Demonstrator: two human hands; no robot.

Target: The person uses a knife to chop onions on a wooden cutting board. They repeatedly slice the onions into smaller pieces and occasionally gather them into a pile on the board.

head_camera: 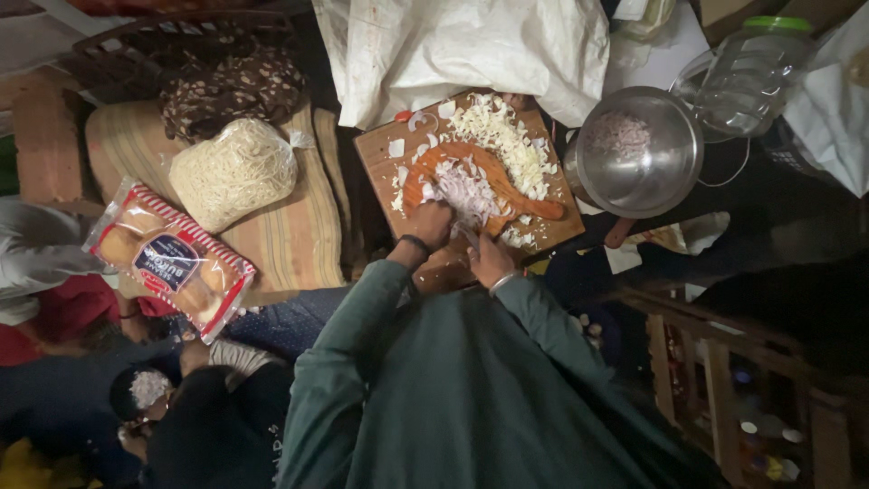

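My left hand [431, 223], a dark band on its wrist, presses on a heap of chopped pinkish onion [466, 192]. The heap lies on a round wooden paddle board [425, 177], which sits on a larger square wooden board [380, 149]. My right hand [490, 261], with a silver bangle, grips a knife [467, 236] whose blade points at the heap's near edge. A pile of shredded pale vegetable [503, 140] covers the far right part of the square board. Green sleeves cover both arms.
A steel bowl [665, 177] with chopped onion in it stands right of the board, a clear jar with a green lid [751, 68] beyond it. A bag of noodles [233, 172] and a packet of buns [172, 258] lie at left. White cloth [471, 45] lies behind. Another person crouches at lower left [213, 417].
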